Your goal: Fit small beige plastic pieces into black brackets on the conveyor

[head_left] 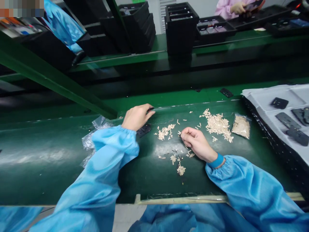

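My left hand [136, 116] pinches a thin dark part [150, 109] between thumb and fingers, above the green work surface. Just below it lies a flat black plastic plate [144, 130] with small holes. My right hand [196, 143] is closed in a pinch low over the surface; what sits at its fingertips is too small to name. Small pale strips lie loose in a middle pile [165, 131] and a larger right pile [217, 125]. A little heap of strips [181, 169] lies nearer to me, with a few tiny dark bits around it.
A clear bag of pale strips [241, 126] lies at the right. Beyond it, a lined tray [256, 96] holds several black parts. Crumpled clear bags [88, 140] lie by my left sleeve. A green post [60, 82] slants across the left. Black bins [181, 32] and a co-worker's hand [238, 8] are behind.
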`<action>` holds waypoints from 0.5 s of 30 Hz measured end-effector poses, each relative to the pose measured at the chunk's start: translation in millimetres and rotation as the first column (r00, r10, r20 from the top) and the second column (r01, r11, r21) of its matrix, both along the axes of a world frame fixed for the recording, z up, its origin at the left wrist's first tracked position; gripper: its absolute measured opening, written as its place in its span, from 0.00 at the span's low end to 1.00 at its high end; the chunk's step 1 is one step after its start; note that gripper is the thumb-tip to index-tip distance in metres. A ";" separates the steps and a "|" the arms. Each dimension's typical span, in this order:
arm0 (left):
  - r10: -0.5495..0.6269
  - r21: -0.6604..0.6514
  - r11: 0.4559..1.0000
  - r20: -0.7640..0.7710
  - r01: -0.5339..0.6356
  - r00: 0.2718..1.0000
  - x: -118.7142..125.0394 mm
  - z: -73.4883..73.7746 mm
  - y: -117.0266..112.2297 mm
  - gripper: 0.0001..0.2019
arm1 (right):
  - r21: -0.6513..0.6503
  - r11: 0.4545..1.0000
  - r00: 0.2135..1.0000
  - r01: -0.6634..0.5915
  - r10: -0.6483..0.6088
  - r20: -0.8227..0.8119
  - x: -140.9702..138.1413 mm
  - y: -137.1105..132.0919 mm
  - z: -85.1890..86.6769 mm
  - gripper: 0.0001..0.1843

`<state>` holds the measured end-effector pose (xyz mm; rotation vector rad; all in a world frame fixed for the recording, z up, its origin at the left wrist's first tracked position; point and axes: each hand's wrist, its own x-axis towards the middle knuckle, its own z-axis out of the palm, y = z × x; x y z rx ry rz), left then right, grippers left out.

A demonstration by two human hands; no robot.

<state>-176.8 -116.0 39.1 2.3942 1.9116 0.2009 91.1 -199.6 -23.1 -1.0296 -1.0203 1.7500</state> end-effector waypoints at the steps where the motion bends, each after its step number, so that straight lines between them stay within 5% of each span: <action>1: -0.029 -0.001 1.000 0.053 0.029 0.998 15.4 -3.4 10.5 0.14 | 0.002 1.000 1.000 -0.001 0.001 0.001 0.5 0.0 0.7 0.11; 4: -0.051 -0.129 0.986 0.376 0.106 0.925 65.9 -16.2 32.6 0.11 | 0.014 1.000 1.000 0.002 -0.002 0.000 2.9 1.2 1.0 0.12; 7: 0.088 -0.322 0.912 0.759 0.255 0.646 99.3 -30.3 23.1 0.09 | 0.034 0.996 0.996 0.083 -0.083 0.013 5.2 4.3 -1.0 0.13; 11: 0.215 -0.314 0.940 0.851 0.136 0.479 100.2 -43.7 -28.0 0.11 | 0.052 0.978 0.977 0.201 -0.204 0.062 5.2 7.1 -1.7 0.13; 15: 0.375 -0.396 0.916 0.899 0.055 0.226 86.3 -53.0 -77.0 0.12 | 0.058 0.986 0.967 0.154 -0.163 0.194 1.0 4.4 2.6 0.12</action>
